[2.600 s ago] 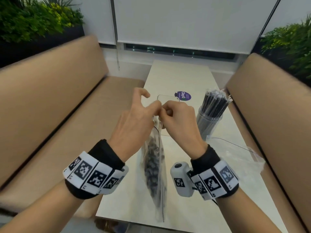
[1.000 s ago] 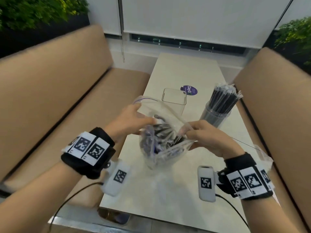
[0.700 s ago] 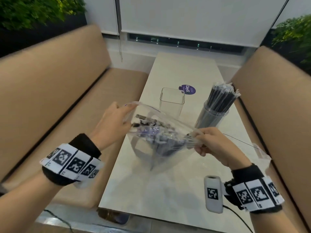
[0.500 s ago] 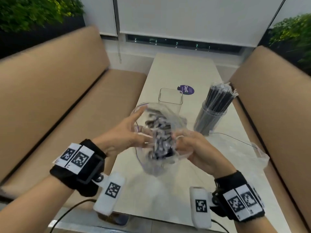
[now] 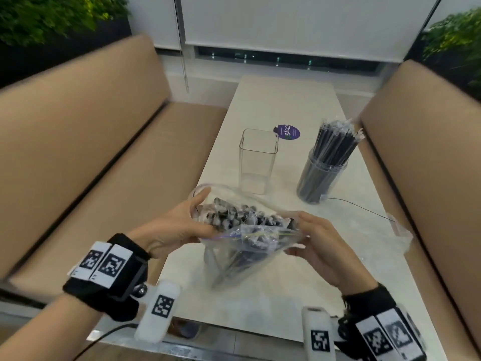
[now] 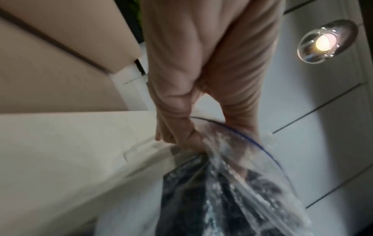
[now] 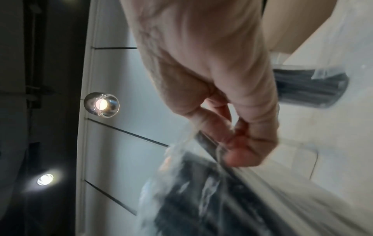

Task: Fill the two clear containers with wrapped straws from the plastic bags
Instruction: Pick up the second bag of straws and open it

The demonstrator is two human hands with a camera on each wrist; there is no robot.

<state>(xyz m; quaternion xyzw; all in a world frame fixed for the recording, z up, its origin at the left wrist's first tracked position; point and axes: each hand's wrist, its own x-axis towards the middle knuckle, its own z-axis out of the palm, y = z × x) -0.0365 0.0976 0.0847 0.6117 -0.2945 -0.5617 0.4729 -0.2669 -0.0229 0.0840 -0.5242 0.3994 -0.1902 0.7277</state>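
Observation:
A clear zip bag (image 5: 244,254) full of black wrapped straws (image 5: 242,216) hangs between my hands above the near half of the table, its mouth spread open. My left hand (image 5: 187,220) grips the bag's left rim (image 6: 201,143). My right hand (image 5: 312,241) pinches the right rim (image 7: 228,143). Beyond the bag stands an empty square clear container (image 5: 257,161). To its right a round clear container (image 5: 321,178) is packed with upright wrapped straws (image 5: 335,139).
An emptied clear plastic bag (image 5: 390,230) lies crumpled at the table's right edge, with a thin black cable (image 5: 359,208) beside it. A purple sticker (image 5: 287,131) sits behind the square container. Tan bench seats (image 5: 78,152) flank the white table (image 5: 281,100).
The bag's zip was pulled open and its mouth spread wide. Both hands then came back together, gathering the bag round the straws and lowering it over the table.

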